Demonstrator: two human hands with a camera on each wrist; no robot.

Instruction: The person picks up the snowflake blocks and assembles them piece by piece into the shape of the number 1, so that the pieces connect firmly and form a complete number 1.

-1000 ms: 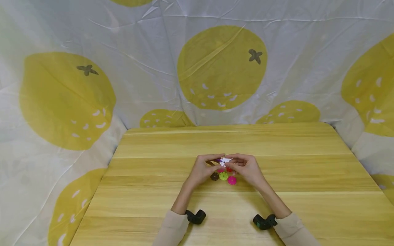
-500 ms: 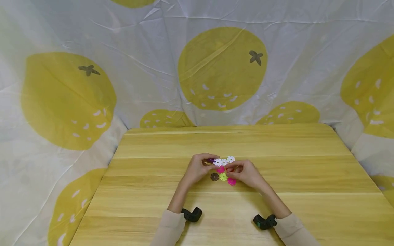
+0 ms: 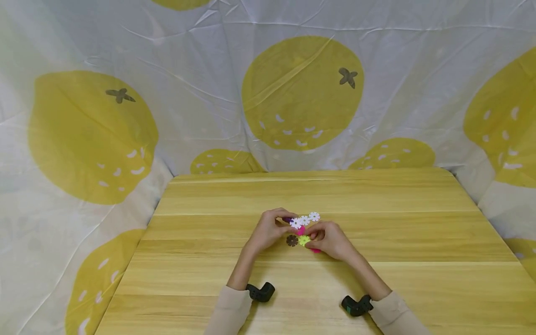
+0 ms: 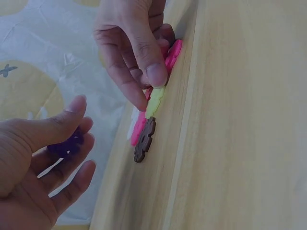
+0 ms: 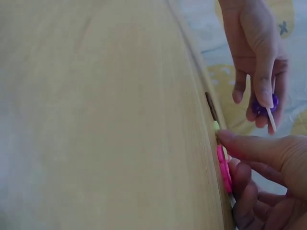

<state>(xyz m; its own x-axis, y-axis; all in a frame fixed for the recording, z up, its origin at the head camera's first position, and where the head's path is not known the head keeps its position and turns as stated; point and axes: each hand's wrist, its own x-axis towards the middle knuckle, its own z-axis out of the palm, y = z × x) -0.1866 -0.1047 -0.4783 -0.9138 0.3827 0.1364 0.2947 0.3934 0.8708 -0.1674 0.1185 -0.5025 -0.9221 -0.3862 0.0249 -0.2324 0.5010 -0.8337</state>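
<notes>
My left hand (image 3: 270, 229) holds a purple snowflake disc (image 4: 67, 143) between thumb and fingers. A white snowflake disc (image 3: 295, 223) is slotted edge-on to it, raised off the table. My right hand (image 3: 332, 239) is down at the table, thumb and forefinger pinching the edges of a yellow-green snowflake disc (image 3: 304, 240). Left of that lies a brown disc (image 3: 291, 240). One pink disc (image 3: 300, 230) lies just behind it, and another pink disc (image 5: 224, 167) is partly covered by my right hand. A bit of red (image 4: 164, 45) shows among the right fingers; its shape is hidden.
Two more white discs (image 3: 314, 217) lie on the wooden table (image 3: 209, 260) behind the others. A cloth with a lemon print (image 3: 301, 93) hangs beyond the table's far edge (image 3: 310, 171). Black wrist devices (image 3: 261, 293) sit on both wrists.
My right hand has left the white disc held by my left hand and come down and nearer to the yellow-green disc. The left hand keeps its joined discs, shifted slightly left.
</notes>
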